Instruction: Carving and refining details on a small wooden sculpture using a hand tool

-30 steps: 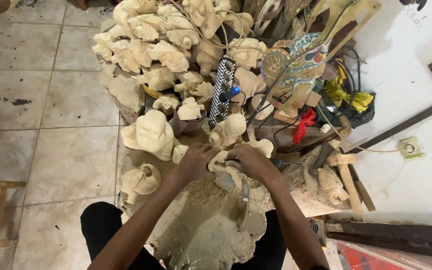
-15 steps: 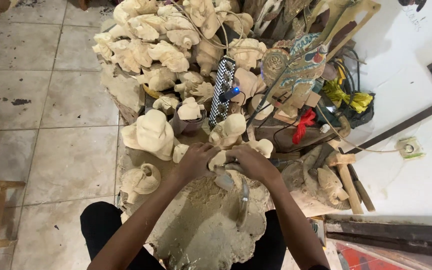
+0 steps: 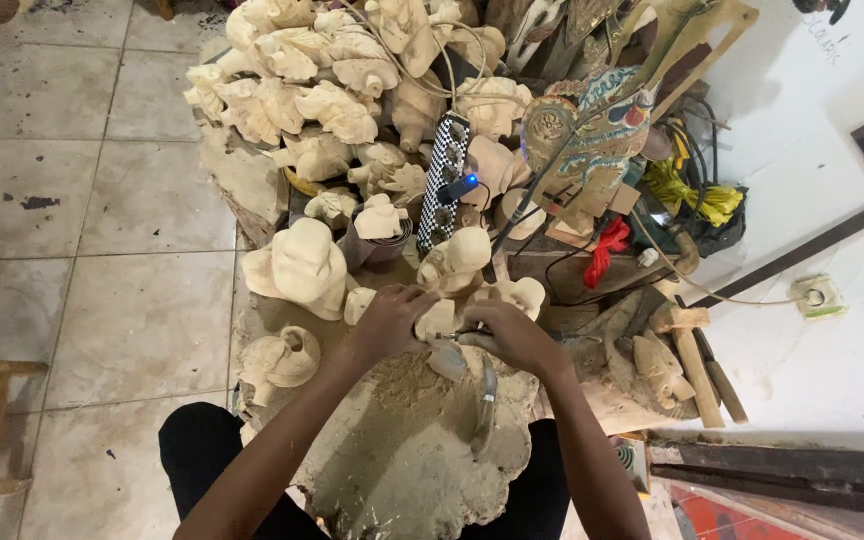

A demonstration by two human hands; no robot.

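a big heap of pale unpainted carved wooden figures [image 3: 322,80] spreads across the grey tiled floor [image 3: 122,200] up to the white wall [image 3: 812,200], piled loosely, it seems, so any piece can be picked out without getting up. in front of it sits a broad, dust-coated wooden work slab with a scalloped edge [image 3: 402,450], low between the person's knees, which keeps the work close and lets the sawdust fall on it. a black-and-white chequered power strip [image 3: 444,178] lies propped among the figures, with cables running from it. a painted carved mask in teal and gold [image 3: 592,125] leans upright against the clutter at the back, and a wooden mallet [image 3: 690,355] lies beside the slab near the right arm. the left hand [image 3: 390,322] is curled around a small pale wooden carving [image 3: 439,320] at the far edge of the slab, fingers wrapped to steady it. the right hand [image 3: 507,335] is closed, pinching a thin metal carving tool [image 3: 462,335] whose tip meets the piece, the two hands nearly touching.
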